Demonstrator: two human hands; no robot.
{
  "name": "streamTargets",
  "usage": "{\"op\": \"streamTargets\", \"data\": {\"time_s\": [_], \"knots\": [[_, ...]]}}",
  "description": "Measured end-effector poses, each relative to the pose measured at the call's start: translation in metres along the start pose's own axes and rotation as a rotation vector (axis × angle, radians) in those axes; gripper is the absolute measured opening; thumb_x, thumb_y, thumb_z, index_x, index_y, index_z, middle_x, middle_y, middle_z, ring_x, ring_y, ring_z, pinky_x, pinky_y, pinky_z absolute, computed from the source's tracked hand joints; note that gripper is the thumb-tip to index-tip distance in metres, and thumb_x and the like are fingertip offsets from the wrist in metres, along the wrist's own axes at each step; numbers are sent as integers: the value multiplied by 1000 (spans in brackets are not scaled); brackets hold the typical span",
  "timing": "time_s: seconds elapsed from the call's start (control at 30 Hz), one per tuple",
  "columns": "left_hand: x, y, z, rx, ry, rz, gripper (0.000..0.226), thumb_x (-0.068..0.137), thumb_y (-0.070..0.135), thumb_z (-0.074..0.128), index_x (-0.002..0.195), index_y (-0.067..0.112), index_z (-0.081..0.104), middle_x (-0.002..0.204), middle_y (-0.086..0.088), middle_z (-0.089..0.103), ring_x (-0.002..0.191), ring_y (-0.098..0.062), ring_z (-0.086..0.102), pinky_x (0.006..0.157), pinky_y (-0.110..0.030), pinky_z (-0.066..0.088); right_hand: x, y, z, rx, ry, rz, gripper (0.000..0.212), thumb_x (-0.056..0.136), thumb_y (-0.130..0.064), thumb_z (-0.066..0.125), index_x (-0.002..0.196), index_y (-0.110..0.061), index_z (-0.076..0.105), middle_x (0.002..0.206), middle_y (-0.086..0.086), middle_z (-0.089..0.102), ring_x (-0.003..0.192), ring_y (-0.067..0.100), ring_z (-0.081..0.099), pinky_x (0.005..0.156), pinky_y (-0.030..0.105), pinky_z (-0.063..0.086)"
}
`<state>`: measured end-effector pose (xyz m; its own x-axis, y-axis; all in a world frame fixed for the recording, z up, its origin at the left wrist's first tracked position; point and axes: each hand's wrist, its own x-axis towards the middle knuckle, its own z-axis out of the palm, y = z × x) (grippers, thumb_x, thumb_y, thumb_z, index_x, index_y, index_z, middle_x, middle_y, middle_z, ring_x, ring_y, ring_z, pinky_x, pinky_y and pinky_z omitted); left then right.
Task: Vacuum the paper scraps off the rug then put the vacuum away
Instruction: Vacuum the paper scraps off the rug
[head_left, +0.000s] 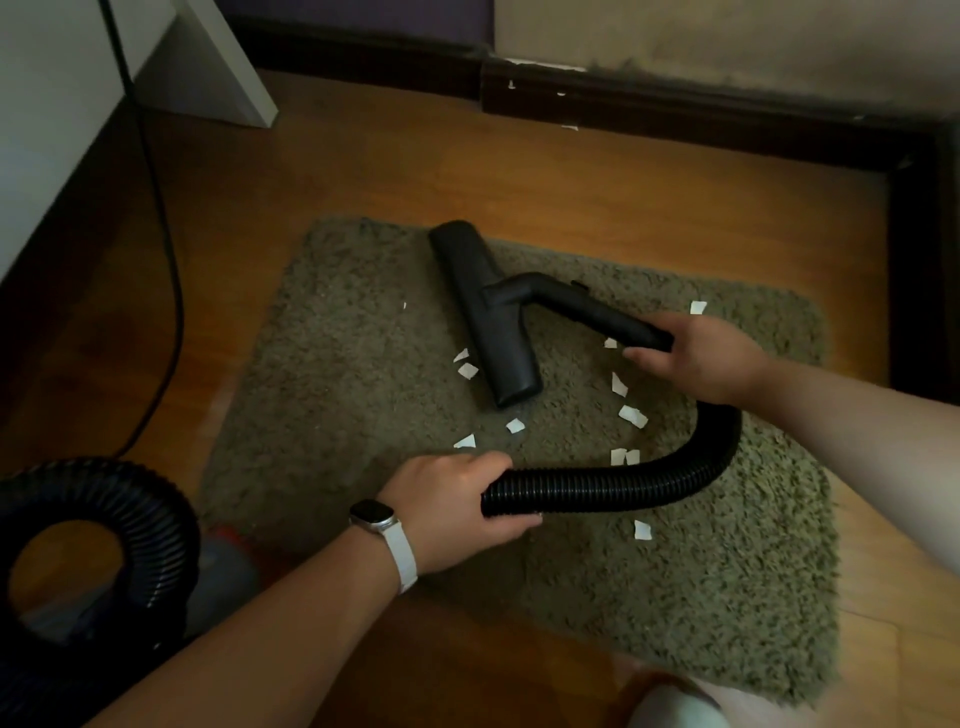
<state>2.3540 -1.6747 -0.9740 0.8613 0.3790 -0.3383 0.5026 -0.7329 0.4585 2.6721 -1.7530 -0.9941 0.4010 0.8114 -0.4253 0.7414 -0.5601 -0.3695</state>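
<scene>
An olive shag rug (363, 332) lies on a wooden floor (519, 171), and on it rests the black floor nozzle (483, 312) of the vacuum, its long head running from about 11 o'clock to 5 o'clock near the rug's middle. From the nozzle a rigid black tube (587, 306) angles toward 4 o'clock into the right hand (701, 358), whose grip is wrapped shut around the tube's end. From under that hand the ribbed black hose (623, 483) curves down and back toward 9 o'clock, where the left hand (457, 509) has its grip closed around it; a watch with a white strap (384, 530) sits on that wrist. White paper scraps (632, 415) are scattered on the rug: a few just beside the nozzle's near end at 7 o'clock, a string of them between the nozzle and the hose loop, one at 2 o'clock above the right hand, one below the hose at 5 o'clock. At the 8 o'clock edge of the view more hose coils in a loop (104, 530) over the blurred vacuum body. A dark cable (166, 260) runs down the left side past a white furniture panel (218, 67).
</scene>
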Motion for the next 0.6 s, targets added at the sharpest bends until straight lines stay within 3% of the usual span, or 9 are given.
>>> {"op": "streamTargets", "data": {"time_s": [0.2,0.47,0.6], "knots": [[3,5,-3,28,39,-10,45,81,73,51,103,34,53,86,14,58,80,-6,57,68,-26,50,-2,9,-4,0,21,67,34,94,-52,59,115,-26,60,75,0,64,63,16,62,52,28,44],[-16,-4,4,14,21,29,48,82,72,50,108,32,56,90,12,61,81,-6,59,69,-32,54,-2,-26,6,-152,-85,-115,39,95,-51,57,126,-27,58,76,-6,64,64,9,59,57,30,49],[-20,-5,7,11,25,46,48,82,72,49,105,31,56,87,12,61,78,-7,59,66,-33,54,-5,-35,6,-231,-106,-168,41,95,-52,56,129,-30,55,71,-11,59,61,4,55,52,27,42]]}}
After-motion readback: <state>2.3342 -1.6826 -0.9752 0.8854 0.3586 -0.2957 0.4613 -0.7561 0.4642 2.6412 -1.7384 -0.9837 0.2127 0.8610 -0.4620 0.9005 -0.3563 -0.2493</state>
